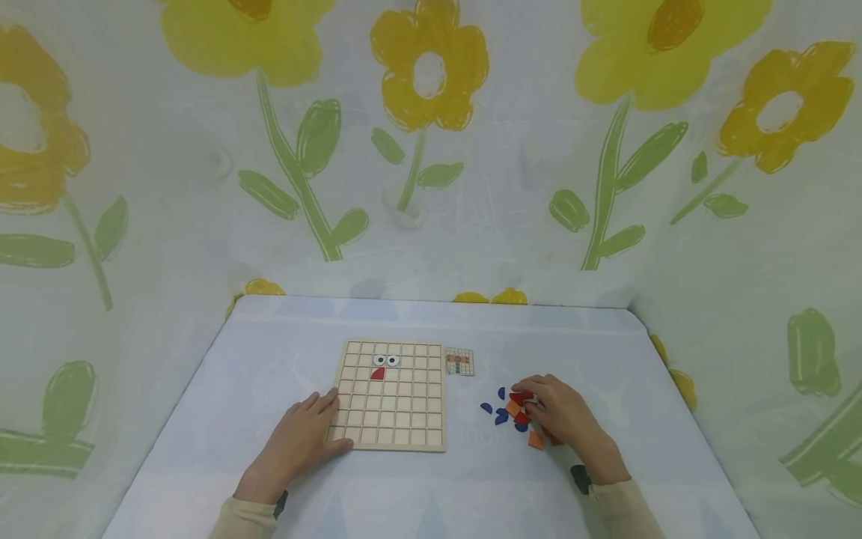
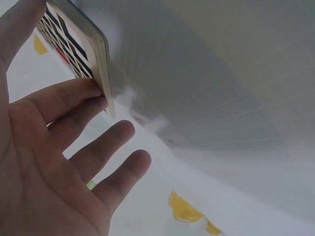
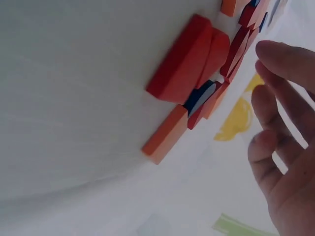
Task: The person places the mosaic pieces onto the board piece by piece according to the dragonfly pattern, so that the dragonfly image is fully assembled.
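A square wooden grid board [image 1: 407, 397] lies on the table. Near its top sit two eye tiles [image 1: 386, 361] with a red quarter-round piece [image 1: 378, 373] below them. My left hand [image 1: 303, 438] touches the board's lower left corner; in the left wrist view, two fingertips of that hand [image 2: 54, 157] meet the board's side edge [image 2: 101, 59]. Over a loose pile of pieces, my right hand [image 1: 562, 412] has its fingers bent loosely. No piece shows between its fingers in the right wrist view. Red pieces [image 3: 184, 61], an orange square [image 3: 167, 135] and blue half-rounds [image 1: 486, 408] make up the pile.
A small pattern card [image 1: 460, 361] lies by the board's upper right corner. The white-covered table [image 1: 323, 318] meets a flower-printed curtain [image 1: 471, 247] at the back, with more of it along both sides.
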The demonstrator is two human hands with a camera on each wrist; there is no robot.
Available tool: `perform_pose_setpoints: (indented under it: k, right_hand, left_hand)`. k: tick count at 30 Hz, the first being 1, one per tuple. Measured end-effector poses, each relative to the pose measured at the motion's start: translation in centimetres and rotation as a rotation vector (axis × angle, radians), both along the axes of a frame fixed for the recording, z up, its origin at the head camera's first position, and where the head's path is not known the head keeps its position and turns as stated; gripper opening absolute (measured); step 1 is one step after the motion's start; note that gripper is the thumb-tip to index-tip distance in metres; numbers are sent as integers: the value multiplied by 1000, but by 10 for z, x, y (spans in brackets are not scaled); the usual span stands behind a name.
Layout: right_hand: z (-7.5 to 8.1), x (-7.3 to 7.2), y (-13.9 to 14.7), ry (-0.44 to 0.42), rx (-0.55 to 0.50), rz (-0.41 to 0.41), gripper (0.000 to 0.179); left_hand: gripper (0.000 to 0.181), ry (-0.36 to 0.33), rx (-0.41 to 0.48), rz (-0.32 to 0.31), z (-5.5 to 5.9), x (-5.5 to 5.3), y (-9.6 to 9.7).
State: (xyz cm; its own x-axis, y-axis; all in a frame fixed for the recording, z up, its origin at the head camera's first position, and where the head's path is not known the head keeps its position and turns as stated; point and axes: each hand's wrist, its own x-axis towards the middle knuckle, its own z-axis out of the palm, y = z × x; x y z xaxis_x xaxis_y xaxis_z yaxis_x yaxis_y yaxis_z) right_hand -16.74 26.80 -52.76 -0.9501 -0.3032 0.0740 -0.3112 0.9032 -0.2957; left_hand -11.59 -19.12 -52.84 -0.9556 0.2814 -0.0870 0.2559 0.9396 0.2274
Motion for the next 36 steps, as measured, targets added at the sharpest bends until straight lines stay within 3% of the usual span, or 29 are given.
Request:
perform_pose_setpoints:
  k: [7,13,28,36]
  right_hand:
    - [5,-10,-6,-120,15,45,26]
    - [12,-13,-11,-150,51,48,22]
    - [7,-25,-17,-52,128,93,24]
    - [6,-31,-18,-103,214,-27,21]
  left_hand:
    - [87,-6,2,-2,-2,0,-1]
    - [87,9,0,-9,1,-1,-1]
    - [86,-5,8,-6,3,0,0]
    - [86,-8,15,-11,6,1,0]
